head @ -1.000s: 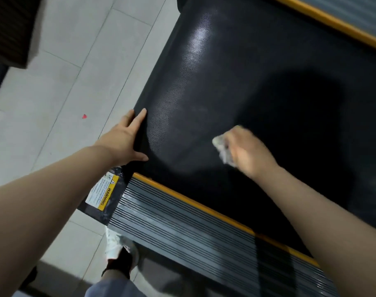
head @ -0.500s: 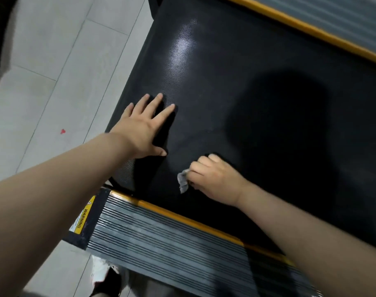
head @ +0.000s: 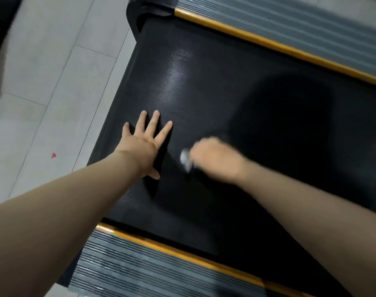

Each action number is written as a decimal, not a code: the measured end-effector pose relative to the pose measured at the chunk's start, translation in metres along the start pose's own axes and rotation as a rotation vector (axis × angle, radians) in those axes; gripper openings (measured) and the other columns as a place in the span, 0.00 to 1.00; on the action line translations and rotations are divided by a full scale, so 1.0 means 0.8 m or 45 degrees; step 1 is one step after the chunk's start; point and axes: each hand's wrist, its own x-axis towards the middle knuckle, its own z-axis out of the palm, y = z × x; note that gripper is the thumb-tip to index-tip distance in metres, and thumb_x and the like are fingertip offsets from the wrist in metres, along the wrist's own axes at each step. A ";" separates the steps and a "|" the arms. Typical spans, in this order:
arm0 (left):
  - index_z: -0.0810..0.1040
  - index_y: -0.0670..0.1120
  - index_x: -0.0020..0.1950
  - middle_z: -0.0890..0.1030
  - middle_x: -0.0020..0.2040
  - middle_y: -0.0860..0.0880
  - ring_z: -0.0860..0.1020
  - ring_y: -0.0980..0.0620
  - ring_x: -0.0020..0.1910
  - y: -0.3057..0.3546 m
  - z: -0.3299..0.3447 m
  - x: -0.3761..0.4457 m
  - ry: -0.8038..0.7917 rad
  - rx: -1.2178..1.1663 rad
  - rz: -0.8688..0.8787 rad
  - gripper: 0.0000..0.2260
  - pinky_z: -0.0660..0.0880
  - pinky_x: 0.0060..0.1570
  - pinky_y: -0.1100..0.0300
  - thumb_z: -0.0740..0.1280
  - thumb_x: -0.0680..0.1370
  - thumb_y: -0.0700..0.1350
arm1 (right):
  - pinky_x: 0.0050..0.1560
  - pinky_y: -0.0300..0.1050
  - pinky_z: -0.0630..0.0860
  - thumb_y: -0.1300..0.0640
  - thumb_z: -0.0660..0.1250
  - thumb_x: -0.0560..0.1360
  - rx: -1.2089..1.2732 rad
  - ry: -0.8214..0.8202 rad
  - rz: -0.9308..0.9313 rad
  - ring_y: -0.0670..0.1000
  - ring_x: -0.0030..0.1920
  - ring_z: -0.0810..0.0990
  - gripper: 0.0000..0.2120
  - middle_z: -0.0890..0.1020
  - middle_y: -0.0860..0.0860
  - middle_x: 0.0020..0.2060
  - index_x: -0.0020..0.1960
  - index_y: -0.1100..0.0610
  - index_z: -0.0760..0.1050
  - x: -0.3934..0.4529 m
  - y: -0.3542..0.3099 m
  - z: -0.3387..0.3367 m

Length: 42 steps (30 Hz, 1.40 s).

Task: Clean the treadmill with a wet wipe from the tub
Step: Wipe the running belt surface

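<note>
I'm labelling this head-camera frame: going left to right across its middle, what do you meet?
Tiled floor → red mark → left hand flat on the treadmill belt → wet wipe → right hand gripping it.

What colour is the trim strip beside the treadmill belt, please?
Yellow-orange trim strip, beside the black belt; head view.

Black belt (head: 236, 103), fine dotted texture catching a pale sheen; beside it, grey ribbed rails (head: 139, 273) edged in yellow; a grey-white wipe (head: 186, 159); pale grey floor (head: 54, 82) tiles.
</note>
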 end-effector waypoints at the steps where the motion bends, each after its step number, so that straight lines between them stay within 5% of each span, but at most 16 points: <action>1: 0.25 0.53 0.76 0.27 0.77 0.42 0.34 0.37 0.78 -0.001 0.000 0.002 -0.017 0.008 0.003 0.65 0.52 0.75 0.36 0.75 0.64 0.68 | 0.32 0.47 0.73 0.61 0.70 0.69 -0.029 0.175 0.313 0.60 0.33 0.80 0.04 0.80 0.57 0.32 0.38 0.55 0.76 0.014 0.039 -0.008; 4: 0.24 0.53 0.76 0.26 0.77 0.42 0.33 0.37 0.78 0.000 0.002 0.006 -0.055 0.012 -0.004 0.65 0.52 0.75 0.36 0.75 0.64 0.68 | 0.48 0.54 0.73 0.57 0.63 0.78 0.035 0.364 1.327 0.64 0.49 0.79 0.06 0.81 0.61 0.47 0.47 0.60 0.74 0.025 0.131 -0.042; 6: 0.23 0.53 0.75 0.26 0.76 0.43 0.32 0.38 0.77 0.001 0.001 0.008 -0.075 -0.004 -0.012 0.65 0.50 0.75 0.36 0.75 0.64 0.68 | 0.52 0.53 0.72 0.56 0.60 0.79 0.046 0.438 1.506 0.62 0.52 0.78 0.07 0.81 0.58 0.50 0.49 0.60 0.73 0.026 0.139 -0.039; 8: 0.22 0.54 0.74 0.25 0.76 0.43 0.31 0.38 0.77 0.002 0.000 0.009 -0.111 -0.026 -0.027 0.66 0.49 0.75 0.35 0.76 0.64 0.67 | 0.49 0.53 0.76 0.57 0.59 0.75 0.050 0.311 1.144 0.61 0.48 0.80 0.08 0.82 0.55 0.46 0.48 0.56 0.76 0.031 0.103 -0.028; 11: 0.18 0.53 0.69 0.23 0.75 0.42 0.30 0.37 0.76 0.003 -0.001 0.013 -0.153 -0.025 -0.047 0.66 0.49 0.75 0.34 0.76 0.65 0.67 | 0.40 0.46 0.78 0.61 0.69 0.68 0.215 -0.134 0.197 0.56 0.37 0.80 0.06 0.80 0.50 0.36 0.41 0.50 0.76 0.013 0.036 -0.011; 13: 0.19 0.52 0.70 0.23 0.75 0.42 0.30 0.36 0.76 0.006 -0.003 0.015 -0.174 -0.012 -0.053 0.66 0.49 0.75 0.34 0.76 0.64 0.67 | 0.36 0.47 0.75 0.61 0.72 0.66 0.059 -0.174 0.015 0.56 0.35 0.79 0.07 0.79 0.50 0.33 0.38 0.52 0.75 0.011 0.065 -0.025; 18: 0.21 0.52 0.74 0.23 0.74 0.42 0.29 0.37 0.76 0.009 -0.008 0.017 -0.239 -0.008 -0.072 0.67 0.47 0.74 0.33 0.77 0.64 0.66 | 0.49 0.53 0.72 0.59 0.60 0.78 0.016 0.440 1.353 0.64 0.52 0.77 0.06 0.80 0.61 0.50 0.49 0.61 0.74 0.044 0.206 -0.066; 20: 0.21 0.53 0.73 0.22 0.74 0.42 0.29 0.37 0.76 0.008 -0.008 0.018 -0.248 -0.003 -0.071 0.67 0.47 0.74 0.33 0.77 0.64 0.65 | 0.53 0.49 0.69 0.59 0.59 0.79 0.151 0.601 1.611 0.61 0.55 0.77 0.04 0.80 0.59 0.52 0.48 0.58 0.72 0.045 0.214 -0.070; 23: 0.21 0.52 0.73 0.22 0.74 0.42 0.28 0.36 0.75 0.008 -0.008 0.018 -0.262 -0.006 -0.076 0.66 0.46 0.74 0.33 0.76 0.65 0.65 | 0.49 0.49 0.70 0.66 0.61 0.75 0.192 0.579 1.203 0.62 0.47 0.78 0.07 0.82 0.58 0.44 0.44 0.57 0.76 0.051 0.161 -0.051; 26: 0.18 0.51 0.70 0.19 0.71 0.42 0.28 0.35 0.75 0.010 -0.007 0.017 -0.266 -0.002 -0.083 0.66 0.46 0.74 0.32 0.75 0.66 0.66 | 0.44 0.51 0.75 0.64 0.61 0.74 0.218 0.117 0.512 0.60 0.41 0.79 0.07 0.80 0.54 0.40 0.44 0.54 0.75 0.036 0.133 -0.037; 29: 0.17 0.51 0.68 0.18 0.66 0.42 0.28 0.35 0.75 0.010 -0.006 0.016 -0.261 -0.017 -0.082 0.66 0.46 0.74 0.32 0.75 0.66 0.66 | 0.41 0.53 0.73 0.57 0.57 0.78 0.089 0.228 0.878 0.64 0.47 0.78 0.08 0.80 0.58 0.45 0.47 0.58 0.73 0.059 0.201 -0.055; 32: 0.17 0.52 0.67 0.16 0.65 0.42 0.27 0.36 0.74 0.009 -0.007 0.018 -0.255 -0.039 -0.088 0.65 0.44 0.73 0.32 0.75 0.66 0.65 | 0.39 0.48 0.64 0.59 0.57 0.80 -0.012 0.395 1.352 0.62 0.48 0.78 0.05 0.80 0.59 0.49 0.52 0.60 0.71 0.094 0.240 -0.072; 36: 0.16 0.52 0.66 0.16 0.65 0.43 0.25 0.36 0.73 0.009 -0.007 0.017 -0.272 -0.064 -0.085 0.65 0.42 0.73 0.31 0.76 0.67 0.64 | 0.42 0.46 0.69 0.61 0.59 0.80 0.184 0.583 1.525 0.59 0.51 0.79 0.05 0.80 0.56 0.51 0.53 0.59 0.72 0.137 0.202 -0.062; 39: 0.15 0.54 0.65 0.14 0.63 0.45 0.25 0.37 0.73 0.005 -0.005 0.020 -0.268 -0.110 -0.076 0.65 0.40 0.73 0.32 0.76 0.67 0.63 | 0.43 0.51 0.75 0.62 0.61 0.77 0.158 0.448 0.962 0.61 0.47 0.80 0.04 0.81 0.56 0.45 0.49 0.56 0.74 0.142 0.135 -0.034; 42: 0.17 0.54 0.65 0.13 0.61 0.46 0.24 0.38 0.73 0.003 -0.005 0.021 -0.283 -0.141 -0.072 0.65 0.40 0.73 0.31 0.77 0.66 0.62 | 0.43 0.50 0.76 0.61 0.62 0.74 0.172 0.079 0.208 0.58 0.45 0.80 0.08 0.81 0.54 0.43 0.51 0.55 0.77 0.093 0.038 0.002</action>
